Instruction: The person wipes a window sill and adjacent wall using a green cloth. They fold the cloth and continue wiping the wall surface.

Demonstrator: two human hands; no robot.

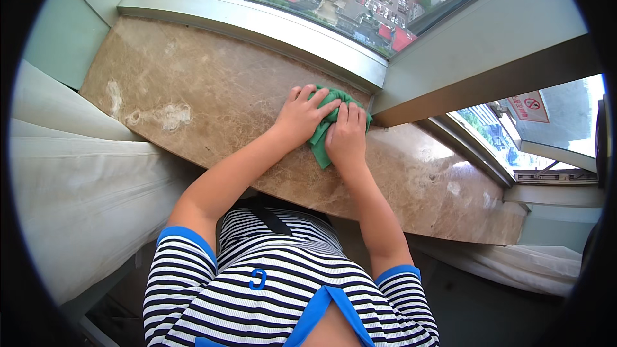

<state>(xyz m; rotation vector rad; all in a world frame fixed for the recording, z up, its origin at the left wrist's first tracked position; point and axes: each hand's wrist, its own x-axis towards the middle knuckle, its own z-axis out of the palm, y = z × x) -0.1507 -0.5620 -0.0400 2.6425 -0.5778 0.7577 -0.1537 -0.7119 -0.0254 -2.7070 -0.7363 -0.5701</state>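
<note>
A bunched green cloth [320, 147] lies on the brown marble windowsill [231, 82], close to the foot of the window post. My left hand [303, 113] grips its left and upper side with the fingers curled over the folds. On its right side my right hand [347, 137] is closed on the same cloth, and the two hands nearly touch. One corner of the cloth hangs out below them, flat on the stone. The palms and the underside of the cloth are hidden.
Whitish patches [173, 115] mark the sill at left, with smaller ones at right. A metal window frame [260, 24] runs along the back, and a thick post [482, 53] rises beside the cloth. A white curtain [87, 193] hangs at left. An open window [554, 120] is at right.
</note>
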